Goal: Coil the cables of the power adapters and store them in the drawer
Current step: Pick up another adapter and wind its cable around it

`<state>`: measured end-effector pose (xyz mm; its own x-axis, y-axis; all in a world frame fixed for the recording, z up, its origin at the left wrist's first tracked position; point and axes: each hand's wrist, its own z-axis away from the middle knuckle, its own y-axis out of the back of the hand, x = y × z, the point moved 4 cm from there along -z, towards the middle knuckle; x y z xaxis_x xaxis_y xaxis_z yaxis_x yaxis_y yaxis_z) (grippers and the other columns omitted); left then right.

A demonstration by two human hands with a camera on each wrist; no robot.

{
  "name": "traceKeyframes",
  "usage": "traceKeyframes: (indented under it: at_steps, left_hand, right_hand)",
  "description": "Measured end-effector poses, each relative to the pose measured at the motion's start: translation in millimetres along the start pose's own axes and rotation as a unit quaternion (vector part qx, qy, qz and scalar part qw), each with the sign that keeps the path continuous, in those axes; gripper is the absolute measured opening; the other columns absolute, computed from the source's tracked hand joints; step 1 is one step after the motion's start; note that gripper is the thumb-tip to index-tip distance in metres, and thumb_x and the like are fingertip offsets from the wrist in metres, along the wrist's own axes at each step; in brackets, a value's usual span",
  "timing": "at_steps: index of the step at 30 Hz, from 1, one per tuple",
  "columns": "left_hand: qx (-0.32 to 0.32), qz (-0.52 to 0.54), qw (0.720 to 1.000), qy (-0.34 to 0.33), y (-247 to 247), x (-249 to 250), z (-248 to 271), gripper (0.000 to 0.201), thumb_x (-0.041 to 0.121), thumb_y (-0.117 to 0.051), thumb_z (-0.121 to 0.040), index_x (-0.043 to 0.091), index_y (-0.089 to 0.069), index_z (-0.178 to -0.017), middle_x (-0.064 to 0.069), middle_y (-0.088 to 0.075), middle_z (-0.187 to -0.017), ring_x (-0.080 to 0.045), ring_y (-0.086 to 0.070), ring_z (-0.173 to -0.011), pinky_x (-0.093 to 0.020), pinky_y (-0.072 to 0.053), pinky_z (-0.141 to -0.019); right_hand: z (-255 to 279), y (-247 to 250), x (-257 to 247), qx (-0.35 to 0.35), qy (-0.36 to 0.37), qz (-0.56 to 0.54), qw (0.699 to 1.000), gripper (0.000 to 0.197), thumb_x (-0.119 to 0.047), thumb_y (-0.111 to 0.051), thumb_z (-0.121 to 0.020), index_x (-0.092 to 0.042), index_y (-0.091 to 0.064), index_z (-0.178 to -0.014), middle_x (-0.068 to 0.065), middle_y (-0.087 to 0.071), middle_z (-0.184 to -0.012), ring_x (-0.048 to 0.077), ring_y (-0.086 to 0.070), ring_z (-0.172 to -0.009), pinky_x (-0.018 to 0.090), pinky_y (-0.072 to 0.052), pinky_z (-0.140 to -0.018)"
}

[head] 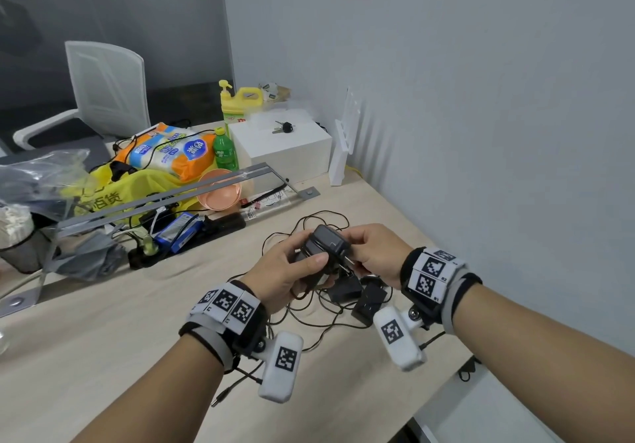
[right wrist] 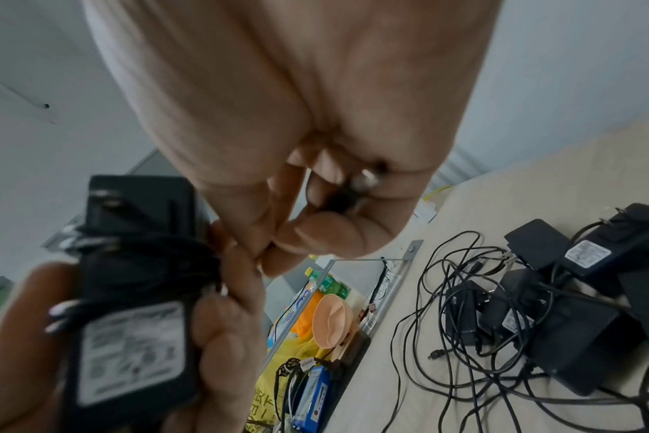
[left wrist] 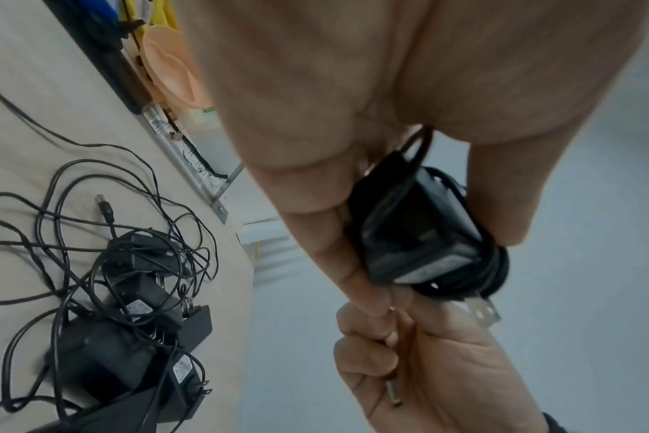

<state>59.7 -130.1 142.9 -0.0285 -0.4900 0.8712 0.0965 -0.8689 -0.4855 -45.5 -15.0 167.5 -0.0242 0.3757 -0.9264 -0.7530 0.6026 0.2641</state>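
- The left hand (head: 285,270) is gripping a black power adapter (head: 328,241) above the table (head: 137,322), its fingers (left wrist: 338,257) curling round one side of the body while the thumb is lying along the near side.
- The adapter's cable (left wrist: 489,272) is sitting in a tight coil round the body, just behind the two metal prongs (left wrist: 482,312).
- The right hand (head: 378,253) is pinching the free end of that cable, with the barrel plug (left wrist: 393,394) poking out past its curled fingers (right wrist: 315,231).
- The two hands are touching each other beside the adapter, to the right of the table's middle.
- Beneath the hands, a pile of other black adapters (head: 357,296) is lying on the table, with loose cables (head: 309,319) tangling around and over it.
- One free barrel plug (head: 220,399) is lying near the table's front edge.
- To the far left, behind a grey metal rail (head: 165,198), a black power strip (head: 192,239), a blue pack (head: 178,233) and a pink bowl (head: 220,190) are sitting close together.
- Farther back, a yellow bag (head: 113,191), a tissue pack (head: 171,150), a green bottle (head: 224,148) and a yellow pump bottle (head: 240,102) are crowding the left side.
- A white box (head: 285,150) by the wall is carrying a bunch of keys (head: 283,127).
- A white chair (head: 99,95) is standing beyond the table on the far left.
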Motion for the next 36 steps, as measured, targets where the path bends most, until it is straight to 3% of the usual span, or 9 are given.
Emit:
traceKeyframes:
  at_steps: [6,11,13,16,20,24,27,30,36]
  left_hand:
    - [0.059,0.007,0.998,-0.011,4,-3,-6,0.049,0.013,-0.065,-0.08,-0.001,-0.053,-0.126,-0.021,-0.064,-0.11,-0.03,-0.064,-0.095,-0.036,-0.055,-0.081]
    - [0.061,0.005,0.998,0.005,3,-9,-7,0.044,0.014,-0.067,-0.079,0.002,-0.057,-0.12,-0.019,-0.066,-0.108,-0.028,-0.064,-0.096,-0.034,-0.054,-0.08]
    - [0.055,0.009,0.998,0.005,2,-9,-7,0.038,0.014,-0.066,-0.08,0.005,-0.06,-0.116,-0.016,-0.067,-0.105,-0.028,-0.064,-0.096,-0.034,-0.054,-0.08]
    - [0.056,0.024,0.998,0.005,-1,-10,-7,0.039,0.013,-0.065,-0.08,0.004,-0.058,-0.117,-0.014,-0.067,-0.103,-0.03,-0.063,-0.097,-0.036,-0.055,-0.082]
    - [0.076,0.017,0.997,-0.005,-1,-8,-7,0.049,0.014,-0.066,-0.08,-0.002,-0.053,-0.124,-0.016,-0.064,-0.104,-0.029,-0.062,-0.093,-0.038,-0.055,-0.084]
    - [0.131,0.01,0.991,-0.033,4,-6,-8,0.045,0.013,-0.066,-0.081,-0.001,-0.054,-0.122,-0.017,-0.063,-0.104,-0.025,-0.064,-0.085,-0.034,-0.056,-0.078]
    - [0.159,0.044,0.985,-0.045,6,-5,-9,0.033,0.011,-0.06,-0.084,0.002,-0.058,-0.117,-0.015,-0.065,-0.099,-0.025,-0.063,-0.081,-0.033,-0.055,-0.074]
    - [0.173,0.036,0.983,-0.044,6,-5,-10,0.018,0.008,-0.056,-0.091,0.005,-0.06,-0.108,-0.016,-0.066,-0.097,-0.027,-0.063,-0.081,-0.037,-0.053,-0.079]
    - [0.218,-0.025,0.974,-0.052,4,-8,-10,0.013,0.008,-0.059,-0.092,0.007,-0.063,-0.105,-0.018,-0.065,-0.097,-0.031,-0.061,-0.084,-0.048,-0.047,-0.086]
  right_hand:
    - [5,-2,12,0.032,0.002,-0.019,0.999,0.013,-0.011,-0.062,-0.093,-0.019,-0.07,-0.085,-0.008,-0.059,-0.053,0.009,-0.04,-0.045,0.023,-0.032,-0.043]
    - [7,1,8,0.062,0.036,-0.002,0.997,0.017,-0.004,-0.059,-0.094,-0.014,-0.071,-0.086,-0.014,-0.06,-0.048,-0.005,-0.051,-0.041,0.008,-0.036,-0.043]
    - [6,0,7,0.066,0.046,0.022,0.997,0.015,-0.006,-0.061,-0.092,-0.012,-0.075,-0.091,-0.01,-0.068,-0.061,-0.002,-0.059,-0.053,0.012,-0.044,-0.051]
    - [4,-3,6,0.068,0.053,0.056,0.995,0.02,-0.005,-0.061,-0.091,-0.017,-0.077,-0.094,0.002,-0.075,-0.081,0.019,-0.071,-0.078,0.031,-0.058,-0.071]
    - [6,-5,5,0.086,0.035,0.004,0.996,0.019,-0.004,-0.057,-0.093,-0.012,-0.073,-0.097,-0.007,-0.063,-0.063,0.001,-0.053,-0.048,0.014,-0.041,-0.048]
    - [7,-5,5,0.115,0.029,-0.068,0.991,0.013,-0.001,-0.059,-0.091,-0.009,-0.067,-0.098,0.005,-0.063,-0.081,0.011,-0.059,-0.06,0.024,-0.054,-0.058]
    - [10,-3,4,0.134,0.036,-0.103,0.985,0.013,0.001,-0.055,-0.093,-0.009,-0.063,-0.093,0.006,-0.066,-0.08,0.011,-0.066,-0.065,0.025,-0.059,-0.065]
    - [12,-2,3,0.171,0.056,-0.043,0.983,0.013,-0.007,-0.056,-0.094,-0.015,-0.063,-0.087,0.005,-0.07,-0.075,0.013,-0.069,-0.067,0.029,-0.06,-0.067]
    - [15,-2,4,0.201,0.1,0.025,0.974,0.006,-0.03,-0.068,-0.086,-0.029,-0.068,-0.08,0.001,-0.07,-0.074,0.02,-0.069,-0.066,0.036,-0.06,-0.063]
